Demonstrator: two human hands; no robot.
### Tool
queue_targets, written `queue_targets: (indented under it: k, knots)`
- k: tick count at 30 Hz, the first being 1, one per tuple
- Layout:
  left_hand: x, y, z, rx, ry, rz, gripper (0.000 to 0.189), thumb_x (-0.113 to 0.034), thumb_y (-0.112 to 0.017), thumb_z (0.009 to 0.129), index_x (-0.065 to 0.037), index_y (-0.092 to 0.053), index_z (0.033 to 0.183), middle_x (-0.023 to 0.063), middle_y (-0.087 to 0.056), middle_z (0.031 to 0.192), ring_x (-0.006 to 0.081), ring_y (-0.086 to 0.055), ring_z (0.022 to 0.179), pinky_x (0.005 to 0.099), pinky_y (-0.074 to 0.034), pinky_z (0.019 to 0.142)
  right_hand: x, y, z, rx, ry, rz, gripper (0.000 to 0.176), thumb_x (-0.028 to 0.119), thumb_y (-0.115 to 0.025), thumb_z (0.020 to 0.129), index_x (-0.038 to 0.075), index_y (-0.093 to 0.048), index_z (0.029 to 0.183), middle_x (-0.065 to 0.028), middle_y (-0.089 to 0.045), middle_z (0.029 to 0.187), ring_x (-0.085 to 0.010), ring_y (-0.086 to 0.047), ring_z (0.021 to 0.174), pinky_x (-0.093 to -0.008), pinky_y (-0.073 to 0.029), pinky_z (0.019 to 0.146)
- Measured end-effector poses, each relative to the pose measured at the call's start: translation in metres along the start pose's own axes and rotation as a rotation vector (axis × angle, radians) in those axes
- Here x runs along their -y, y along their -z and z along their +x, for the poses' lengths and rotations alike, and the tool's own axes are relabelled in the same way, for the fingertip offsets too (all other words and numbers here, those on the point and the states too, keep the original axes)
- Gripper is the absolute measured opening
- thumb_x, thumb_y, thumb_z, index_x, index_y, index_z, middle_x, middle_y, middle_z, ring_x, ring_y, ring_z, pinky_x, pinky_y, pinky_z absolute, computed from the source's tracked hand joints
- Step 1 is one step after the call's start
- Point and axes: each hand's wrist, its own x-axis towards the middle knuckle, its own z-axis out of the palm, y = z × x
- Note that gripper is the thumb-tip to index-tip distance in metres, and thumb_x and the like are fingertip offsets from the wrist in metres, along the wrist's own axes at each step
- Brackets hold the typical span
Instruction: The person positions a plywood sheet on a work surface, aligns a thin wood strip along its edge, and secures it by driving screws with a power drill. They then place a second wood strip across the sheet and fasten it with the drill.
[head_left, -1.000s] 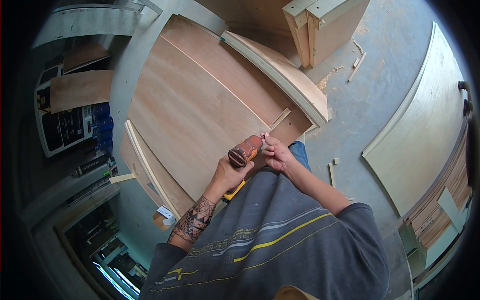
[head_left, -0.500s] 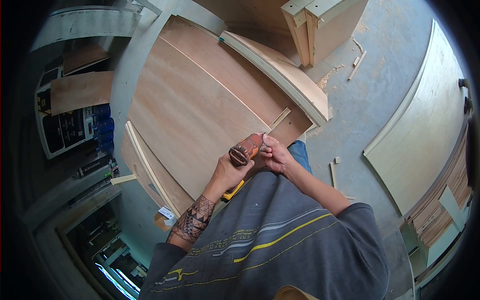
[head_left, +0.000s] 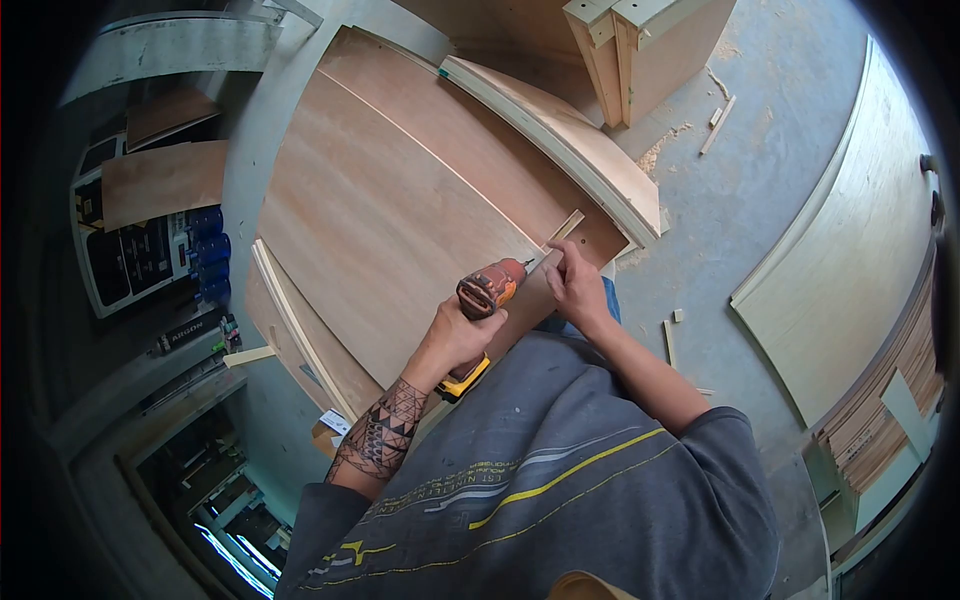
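Grips the drill (head_left: 490,288) over the panel (head_left: 385,215) in the left hand (head_left: 458,342); half-curls the right hand (head_left: 578,290) at three o'clock, contents unclear; probably feels rigid and hefty, best held by the handle.

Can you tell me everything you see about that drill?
The drill looks like scuffed, dusty plastic, reddish-brown and orange, with a yellow-and-black base. A thin, dark bit sticks out of its nose. The left hand grips its handle, tilting it over the wooden panel. The right hand is near the bit, not touching the drill.
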Motion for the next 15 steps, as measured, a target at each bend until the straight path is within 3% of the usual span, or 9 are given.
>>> queue_targets:
  k: [1,3,5,8,12,15]
  knots:
    - [-0.002,0.001,0.0,-0.002,0.001,0.0,0.045,-0.033,-0.079,0.087,0.005,-0.073,0.112,0.0242,-0.077,0.103,0.0327,-0.078,0.102,0.0408,-0.06,0.088,-0.004,0.007,0.006,0.001,0.002,0.001,0.032,0.022,-0.065,0.101,0.013,-0.061,0.131,-0.0153,-0.07,0.089,-0.037,-0.07,0.078,-0.0456,-0.058,0.071]
    - [-0.006,0.003,0.001,0.012,0.002,0.047,0.047,-0.035,-0.078,0.087,0.005,-0.073,0.112,0.0247,-0.077,0.103,0.0336,-0.077,0.103,0.0414,-0.06,0.089,-0.012,0.017,0.019,0.066,0.315,-0.323,0.033,0.024,-0.063,0.102,0.017,-0.06,0.133,-0.0149,-0.072,0.099,-0.036,-0.072,0.086,-0.0455,-0.058,0.073]
    - [-0.003,0.002,0.003,0.01,0.0,0.044,0.048,-0.036,-0.079,0.087,0.005,-0.073,0.111,0.0248,-0.077,0.102,0.0339,-0.077,0.103,0.0417,-0.06,0.089,-0.014,0.018,0.036,0.115,0.321,-0.403,0.033,0.02,-0.062,0.098,0.015,-0.064,0.13,-0.0148,-0.069,0.101,-0.0321,-0.07,0.089,-0.0471,-0.056,0.075]
    - [-0.005,0.003,0.001,0.006,0.006,0.056,0.048,-0.037,-0.079,0.086,0.004,-0.074,0.11,0.0248,-0.077,0.101,0.0342,-0.077,0.103,0.042,-0.059,0.089,0.0,0.032,0.051,0.147,0.543,-0.665,0.021,0.016,-0.057,0.093,0.014,-0.07,0.11,-0.0072,-0.062,0.096,-0.0258,-0.066,0.096,-0.0408,-0.052,0.08]
    - [-0.004,0.004,0.003,0.024,0.011,0.082,0.047,-0.037,-0.079,0.086,0.004,-0.074,0.109,0.024,-0.077,0.1,0.0343,-0.077,0.101,0.0421,-0.059,0.089,-0.017,0.033,0.06,0.144,0.71,-0.627,0.023,0.015,-0.056,0.094,0.015,-0.068,0.113,-0.0059,-0.061,0.099,-0.024,-0.064,0.096,-0.0385,-0.05,0.082]
    - [-0.002,0.004,0.001,0.015,0.001,0.06,0.046,-0.036,-0.079,0.086,0.004,-0.074,0.109,0.0236,-0.077,0.1,0.0343,-0.077,0.101,0.0422,-0.06,0.088,-0.022,0.033,0.062,0.187,0.755,-0.637,0.034,0.014,-0.054,0.095,0.017,-0.066,0.127,-0.0054,-0.058,0.1,-0.0228,-0.062,0.095,-0.0373,-0.048,0.083]
